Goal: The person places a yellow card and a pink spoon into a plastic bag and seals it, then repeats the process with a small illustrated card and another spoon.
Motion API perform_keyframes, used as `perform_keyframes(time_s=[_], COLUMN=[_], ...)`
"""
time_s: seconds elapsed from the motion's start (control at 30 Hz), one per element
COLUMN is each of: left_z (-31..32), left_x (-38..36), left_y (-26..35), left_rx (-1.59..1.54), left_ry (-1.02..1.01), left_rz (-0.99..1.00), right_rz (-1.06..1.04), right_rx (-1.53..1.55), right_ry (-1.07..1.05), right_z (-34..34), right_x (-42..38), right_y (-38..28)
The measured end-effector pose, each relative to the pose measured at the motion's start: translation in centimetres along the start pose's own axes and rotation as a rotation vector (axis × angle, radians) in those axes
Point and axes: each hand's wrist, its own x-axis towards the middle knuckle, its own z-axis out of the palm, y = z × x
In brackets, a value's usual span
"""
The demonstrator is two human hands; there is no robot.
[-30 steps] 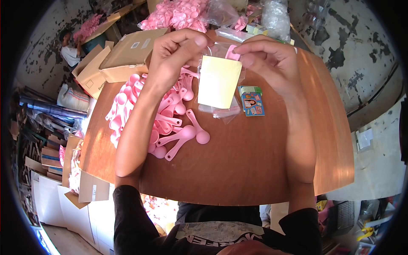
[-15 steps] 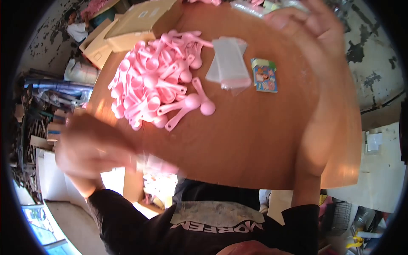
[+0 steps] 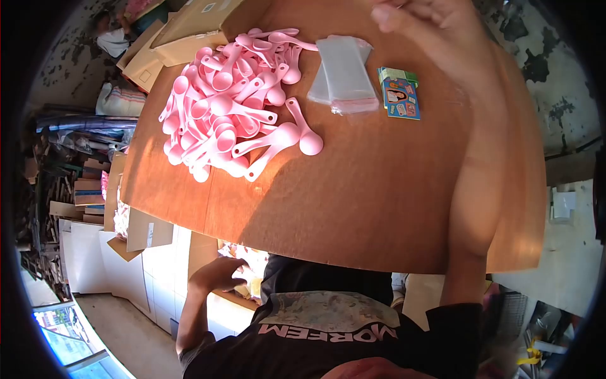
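Note:
My left hand (image 3: 220, 273) is below the table's near edge at the left, its fingers loosely curved and apart, with nothing in them. Just beside it is a box with pinkish packets (image 3: 247, 256) inside. My right hand (image 3: 426, 25) reaches over the far right of the table, thumb stretched out and fingers bent. The top edge of the view cuts off some of its fingers. A heap of pink plastic measuring spoons (image 3: 221, 104) lies on the table. To its right are clear plastic bags (image 3: 347, 76) and a stack of small printed cards (image 3: 401, 98).
An open cardboard box (image 3: 196, 31) stands at the heap's far left side. Another carton (image 3: 149, 230) sits below the table's left edge. The brown wooden table (image 3: 353, 196) has a curved-looking near edge close to my body. Another person (image 3: 113, 39) is at the far left.
My left hand has moved down off the table edge to the box and no longer holds the blurred pinkish packet. My right hand has shifted slightly up and left.

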Motion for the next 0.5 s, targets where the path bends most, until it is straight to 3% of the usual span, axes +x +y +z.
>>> perform_keyframes(time_s=[0.07,0.1,0.23,0.37,0.43,0.5], left_z=[-3.6,-6.0,-13.3,-20.8,-25.8,-28.4], left_x=[-1.9,-3.0,-4.9,-2.9,0.3,3.9], left_y=[5.1,8.0,14.2,18.0,20.7,21.6], left_rx=[-0.046,-0.078,0.12,0.343,0.213,0.27], left_ry=[-0.086,-0.109,0.157,0.396,0.44,0.572], left_rz=[0.197,0.302,0.9,1.055,0.946,0.982], right_rz=[0.046,0.101,0.308,0.26,0.277,0.317], right_rx=[0.003,-0.077,-0.418,-0.358,-0.335,-0.506], right_ry=[-0.073,-0.206,-0.497,-0.518,-0.537,-0.535], right_z=[1.4,2.3,5.3,6.4,6.0,5.9], right_x=[-0.2,-0.3,-1.8,-2.6,-2.2,-1.9], right_y=[2.9,4.3,7.1,9.5,9.1,8.3])
